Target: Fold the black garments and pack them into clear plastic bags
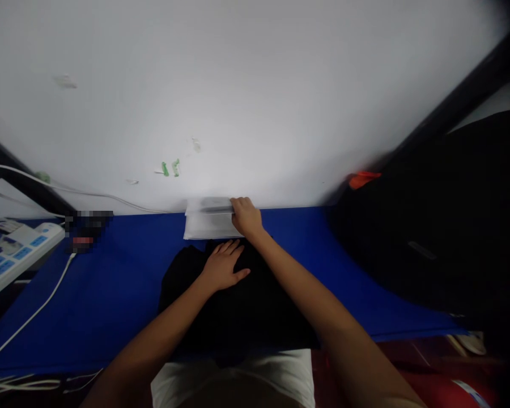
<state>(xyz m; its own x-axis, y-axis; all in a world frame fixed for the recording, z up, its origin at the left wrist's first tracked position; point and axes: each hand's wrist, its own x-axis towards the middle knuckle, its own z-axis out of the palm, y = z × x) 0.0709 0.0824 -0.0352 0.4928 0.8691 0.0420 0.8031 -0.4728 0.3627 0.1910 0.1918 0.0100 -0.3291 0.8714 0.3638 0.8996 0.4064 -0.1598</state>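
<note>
My left hand [225, 266] lies flat with spread fingers on a piece of black cloth [246, 317], which looks like a folded garment. Further back, my right hand [246, 218] is closed on the right edge of a flat white packet [212, 225]. Its upper part is greyish and blurred, so whether it is paper or plastic is unclear. The packet rests at the back of the blue surface, against the white wall, just behind the cloth.
The blue-covered surface [110, 306] bears a white power strip [21, 255] with cables at left and a pixelated dark object [85, 232]. A large black bulk [429, 226] fills the right side, an orange item [363, 179] behind it. The white wall [259, 102] closes off the back.
</note>
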